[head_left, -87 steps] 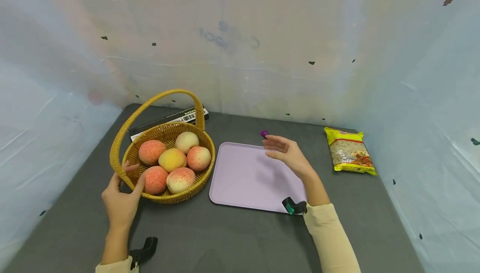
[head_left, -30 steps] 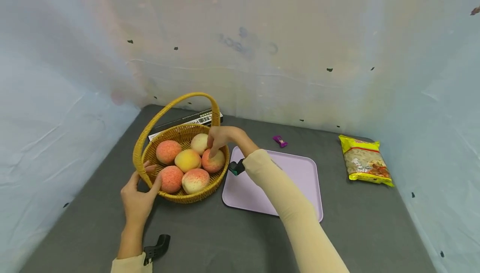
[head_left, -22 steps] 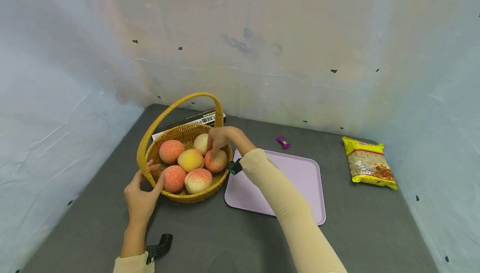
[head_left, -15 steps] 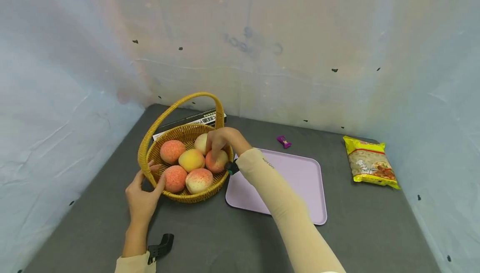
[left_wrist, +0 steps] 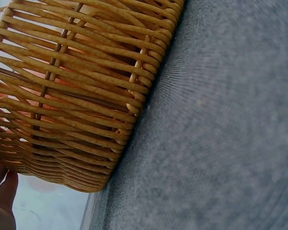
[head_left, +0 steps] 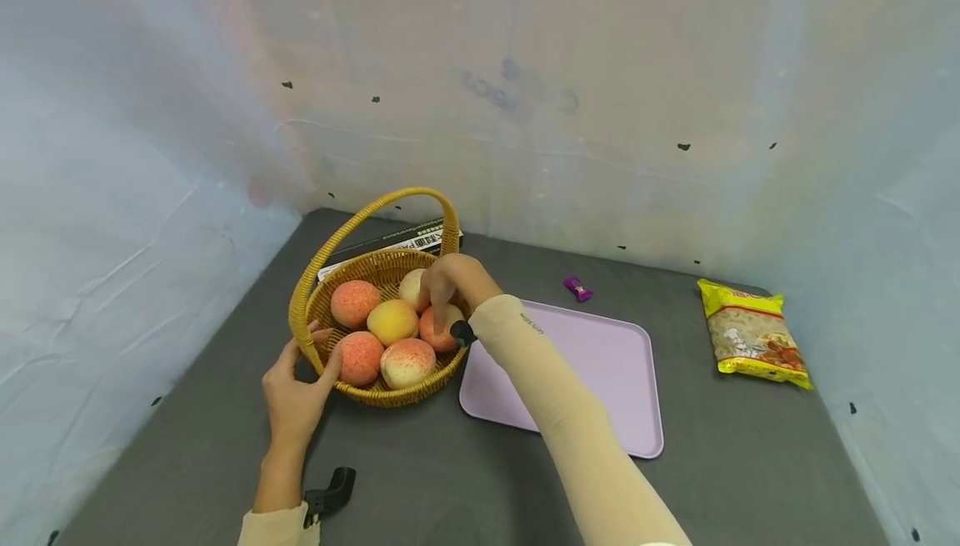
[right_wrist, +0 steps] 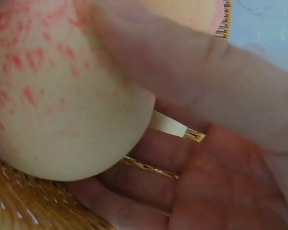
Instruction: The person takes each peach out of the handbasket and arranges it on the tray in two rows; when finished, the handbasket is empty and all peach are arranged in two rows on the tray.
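A yellow wicker basket (head_left: 390, 398) with a tall handle holds several peaches, orange, cream and red-blushed, with a yellow one (head_left: 392, 322) in the middle. My left hand (head_left: 294, 396) grips the basket's left rim near the foot of the handle, thumb over the rim beside an orange peach (head_left: 362, 358). In the left wrist view the woven side (left_wrist: 81, 96) fills the upper left. My right hand (head_left: 459, 279) reaches inside on the right and grips a red-and-cream peach (head_left: 437, 338). The right wrist view shows the thumb pressed on that peach (right_wrist: 53, 115), fingers curled around its far side.
A pale purple tray (head_left: 600, 363) lies right of the basket, partly under the right sleeve. Behind it is a small purple-wrapped candy (head_left: 578, 288). A yellow food packet (head_left: 753, 334) lies far right. A black-and-white box (head_left: 420, 237) sits behind the basket.
My right hand has moved left from above the tray into the basket and taken hold of the peach there. The left hand stays on the rim. The head view has shifted slightly.
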Demonstrator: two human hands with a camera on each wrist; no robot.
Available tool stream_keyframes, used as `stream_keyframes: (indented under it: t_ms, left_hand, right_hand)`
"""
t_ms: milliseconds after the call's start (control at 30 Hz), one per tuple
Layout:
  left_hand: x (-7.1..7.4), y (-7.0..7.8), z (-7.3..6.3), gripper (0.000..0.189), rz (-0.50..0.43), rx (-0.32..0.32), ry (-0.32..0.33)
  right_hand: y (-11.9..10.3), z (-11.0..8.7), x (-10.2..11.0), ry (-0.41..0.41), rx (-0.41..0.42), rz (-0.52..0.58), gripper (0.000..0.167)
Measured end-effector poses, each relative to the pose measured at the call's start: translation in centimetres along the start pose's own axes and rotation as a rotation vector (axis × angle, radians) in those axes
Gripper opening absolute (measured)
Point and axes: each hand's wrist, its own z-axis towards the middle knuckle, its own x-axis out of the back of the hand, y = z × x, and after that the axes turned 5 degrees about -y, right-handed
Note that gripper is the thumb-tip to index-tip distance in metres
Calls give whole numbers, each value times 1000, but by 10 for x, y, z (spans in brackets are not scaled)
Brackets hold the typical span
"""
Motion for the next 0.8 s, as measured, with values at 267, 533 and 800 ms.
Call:
stream_keyframes:
  t_ms: [267, 533, 800]
  left_hand:
    - [-2, 1, 2, 32, 7, -6, -8]
    - [-3, 0, 2, 32, 11, -6, -9]
    - [-5, -1, 3, 35, 7, -8, 1]
  right_hand:
    - [4, -1, 0, -39, 25, 44, 58]
    - [12, 3, -3, -23, 111, 112, 55]
    - [4, -6, -3, 50, 81, -22, 49]
